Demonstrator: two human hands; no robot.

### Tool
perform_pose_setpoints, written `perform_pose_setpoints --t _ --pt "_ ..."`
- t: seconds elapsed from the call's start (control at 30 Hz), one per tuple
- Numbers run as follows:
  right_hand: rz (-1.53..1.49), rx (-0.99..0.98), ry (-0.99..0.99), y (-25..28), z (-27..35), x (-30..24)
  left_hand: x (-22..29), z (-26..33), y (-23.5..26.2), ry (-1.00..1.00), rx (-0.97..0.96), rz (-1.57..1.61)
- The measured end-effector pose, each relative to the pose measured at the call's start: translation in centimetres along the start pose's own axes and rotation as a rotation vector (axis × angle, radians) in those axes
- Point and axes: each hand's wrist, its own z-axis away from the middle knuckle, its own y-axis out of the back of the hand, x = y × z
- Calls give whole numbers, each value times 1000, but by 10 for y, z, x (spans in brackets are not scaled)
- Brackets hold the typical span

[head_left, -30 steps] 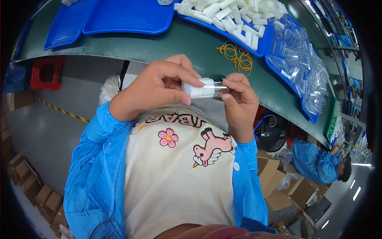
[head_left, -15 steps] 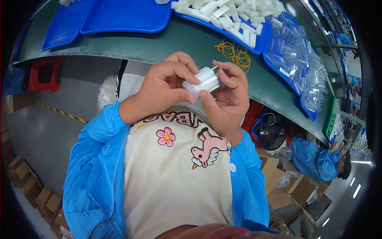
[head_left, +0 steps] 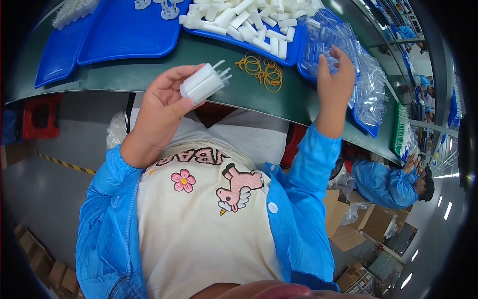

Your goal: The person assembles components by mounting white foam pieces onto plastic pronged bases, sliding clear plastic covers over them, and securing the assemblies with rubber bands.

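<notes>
In my left hand (head_left: 162, 102) is a white cluster of plastic pieces (head_left: 203, 84), roughly cylindrical, gripped between thumb and fingers. Several thin translucent prongs stick out of its upper right end. My right hand (head_left: 335, 84) is raised at the near left part of a blue tray heaped with clear plastic tubes (head_left: 366, 74). Its thumb and fingers are apart, and nothing shows between them. Yellow rubber bands (head_left: 261, 71) lie on the green table (head_left: 209, 60) between my hands. Behind them, white plastic blocks (head_left: 249, 25) fill another blue tray (head_left: 295, 56).
At the far left stand two blue trays; the larger tray (head_left: 129, 40) holds clear pronged pieces (head_left: 170, 11), the other tray (head_left: 57, 62) white parts. A green-edged tray (head_left: 400, 127) is at the right. A red stool (head_left: 41, 117) and cardboard boxes (head_left: 348, 236) are on the floor. A co-worker (head_left: 388, 184) sits at right.
My right hand has left the white cluster and moved right to the clear tubes. My left hand keeps the cluster, now farther left with its prongs exposed. The view has shifted slightly.
</notes>
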Motion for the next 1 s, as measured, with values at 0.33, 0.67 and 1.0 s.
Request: perform_pose_setpoints --t 0.33,0.67,1.0 --pt "308 -239 165 -30 -34 56 7 1 1 100 -55 63" --pt "-1036 -100 -362 -5 11 -16 8 0 -1 50 -89 -77" --pt "-1572 -468 -658 -10 68 -67 12 -4 -10 21 -135 -209"
